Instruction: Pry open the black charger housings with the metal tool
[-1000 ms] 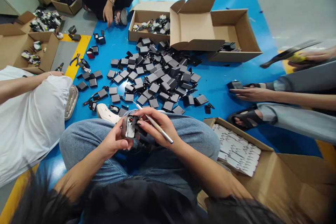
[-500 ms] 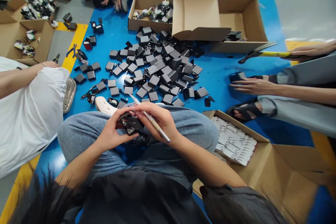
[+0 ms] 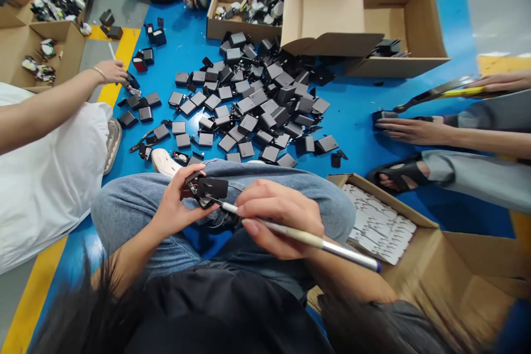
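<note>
One left hand (image 3: pixel 174 207), one right hand (image 3: pixel 286 215), one black case (image 3: pixel 213 185), one slim tool (image 3: pixel 313 239).
The left hand curls partway closed around the case above the lap; the right pinches the tool, its tip at the case. Dozens of grey cases (image 3: pixel 245 105), too crowded to count, lie heaped on the blue floor (image 3: pixel 348 105), two open boxes (image 3: pixel 244 30) behind them. One co-worker's hand (image 3: pixel 504 82) grips one hammer (image 3: pixel 431 93).
</note>
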{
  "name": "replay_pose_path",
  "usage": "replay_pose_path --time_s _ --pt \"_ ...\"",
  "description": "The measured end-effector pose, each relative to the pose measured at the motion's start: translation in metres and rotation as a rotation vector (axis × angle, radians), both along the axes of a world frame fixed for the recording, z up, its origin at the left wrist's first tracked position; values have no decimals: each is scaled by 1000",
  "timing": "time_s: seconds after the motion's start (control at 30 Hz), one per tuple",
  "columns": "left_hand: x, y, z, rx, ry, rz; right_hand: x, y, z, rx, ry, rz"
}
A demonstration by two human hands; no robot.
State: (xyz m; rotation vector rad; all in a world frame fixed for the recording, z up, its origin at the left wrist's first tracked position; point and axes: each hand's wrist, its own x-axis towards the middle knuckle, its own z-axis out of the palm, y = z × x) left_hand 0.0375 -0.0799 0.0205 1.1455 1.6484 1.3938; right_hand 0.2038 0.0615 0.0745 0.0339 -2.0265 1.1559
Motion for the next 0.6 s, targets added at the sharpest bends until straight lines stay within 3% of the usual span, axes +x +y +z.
replay_pose_path --time_s 0.17,0.3,0.6 --pt "2 0 -1 15 62 37 0 -12 -2 185 -35 -8" --pt "2 0 -2 45 0 14 -8 -21 -8 323 32 -63" --pt "2 -1 -1 31 33 32 -14 -23 -16 414 77 -113"
